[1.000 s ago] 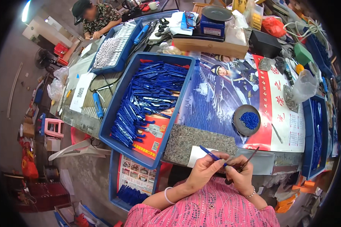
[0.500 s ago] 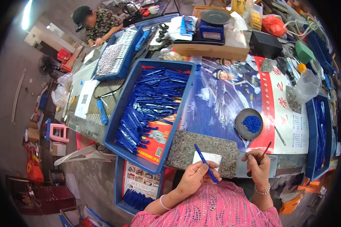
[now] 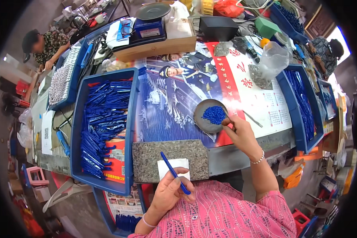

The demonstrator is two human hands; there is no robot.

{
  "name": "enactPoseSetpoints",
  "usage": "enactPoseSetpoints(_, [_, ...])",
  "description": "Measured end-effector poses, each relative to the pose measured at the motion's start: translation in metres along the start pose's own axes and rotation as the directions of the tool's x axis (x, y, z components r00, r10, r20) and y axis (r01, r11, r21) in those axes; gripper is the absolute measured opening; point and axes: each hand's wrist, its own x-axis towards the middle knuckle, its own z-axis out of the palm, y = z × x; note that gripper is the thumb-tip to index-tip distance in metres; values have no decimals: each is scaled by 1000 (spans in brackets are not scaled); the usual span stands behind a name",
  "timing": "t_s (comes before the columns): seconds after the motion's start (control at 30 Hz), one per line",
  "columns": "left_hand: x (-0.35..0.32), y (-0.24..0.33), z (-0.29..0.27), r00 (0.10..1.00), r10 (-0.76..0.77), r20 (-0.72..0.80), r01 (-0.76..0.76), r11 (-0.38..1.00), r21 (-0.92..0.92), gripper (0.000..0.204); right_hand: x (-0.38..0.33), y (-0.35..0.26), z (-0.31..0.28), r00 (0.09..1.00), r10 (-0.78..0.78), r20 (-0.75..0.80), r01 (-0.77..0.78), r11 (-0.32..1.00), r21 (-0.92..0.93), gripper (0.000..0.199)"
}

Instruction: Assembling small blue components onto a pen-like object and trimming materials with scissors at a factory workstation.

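So we're sitting at the bench with our hands well apart right now. Our left hand [image 3: 168, 194], low in the frame just left of centre, is closed around a thin blue pen tube [image 3: 174, 173], pinched near its lower end so the rest sticks up and to the left over a small white slip of paper [image 3: 173, 166] on the speckled grey stone slab [image 3: 170, 158]. Our right hand [image 3: 240, 133] is out at centre right, fingertips bunched down at the rim of the shallow grey dish [image 3: 208, 119] holding a heap of small blue caps [image 3: 214, 114]; we can't tell if there's already a cap pinched between the fingers, they're too small and the fingers hide it. Looks to us like we're at the pick-a-small-part step: one tube in hand, fetching the bit that goes on its end. Next move would probably call for getting just one piece out of the heap, then bringing both hands together over the slab and lining the piece up with the free tip of the tube, which is fiddly with something that thin. The big blue tray [image 3: 77, 131] on the left of the frame is full of more blue tubes, and another blue bin [image 3: 289, 99] at the right edge holds more. Someone else works at the upper left, and another person at the upper right.
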Motion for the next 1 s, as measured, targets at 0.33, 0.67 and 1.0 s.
enactPoseSetpoints(0.33, [-15,0,-15,999,-32,2,32,999,29,34,33,8,26,946,-135,295,252,878,-407,10])
enactPoseSetpoints(0.67, [-13,5,-9,998,-68,-16,69,994,84,33,51,6,28,870,-209,447,434,755,-491,12])
enactPoseSetpoints(1.0, [-11,3,-10,999,-35,16,33,998,62,37,3,-40,13,913,145,381,-386,608,693,12])
